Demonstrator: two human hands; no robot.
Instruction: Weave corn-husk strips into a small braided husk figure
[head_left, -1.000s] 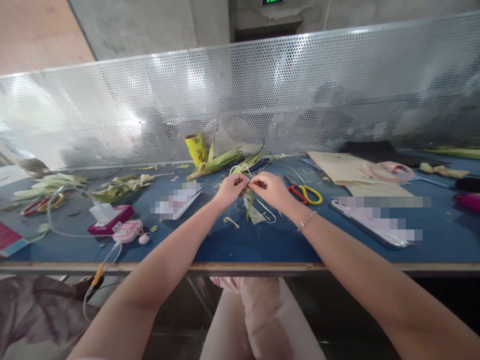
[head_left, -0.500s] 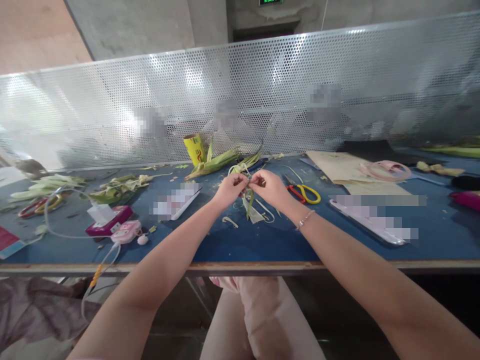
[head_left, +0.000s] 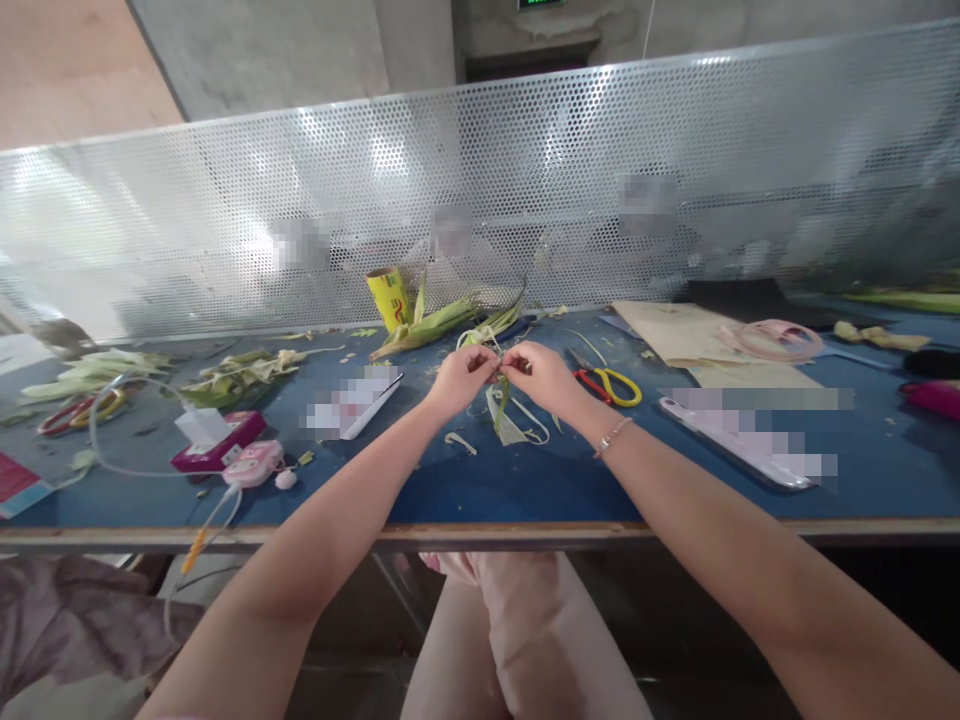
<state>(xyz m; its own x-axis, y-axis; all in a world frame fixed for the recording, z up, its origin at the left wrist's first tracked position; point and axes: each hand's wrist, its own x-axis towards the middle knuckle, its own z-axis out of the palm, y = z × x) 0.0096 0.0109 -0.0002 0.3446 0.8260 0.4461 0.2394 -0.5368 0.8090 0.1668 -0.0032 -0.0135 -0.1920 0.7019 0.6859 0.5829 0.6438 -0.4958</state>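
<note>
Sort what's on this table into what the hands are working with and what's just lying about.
In the work: green strip, at the fingertips of left hand and right hand; possibly the green husks behind them.

Apparently just lying about: yellow tube, purple box, pink case.

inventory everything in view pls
sign: one, green, top
perforated screen: one, silver, behind table
table: one, blue, centre
tube: one, yellow, table back
husks: several, green, back and left
strip: one, green, centre
scissors: two, red and yellow, left, right
phone-like slabs: two, pale, left, right
power block: one, magenta, left
small case: one, pink, left
paper: some, tan, right
clothed legs: two, pale, below
left grip: one, bare, centre
right grip: one, bare, centre
</note>
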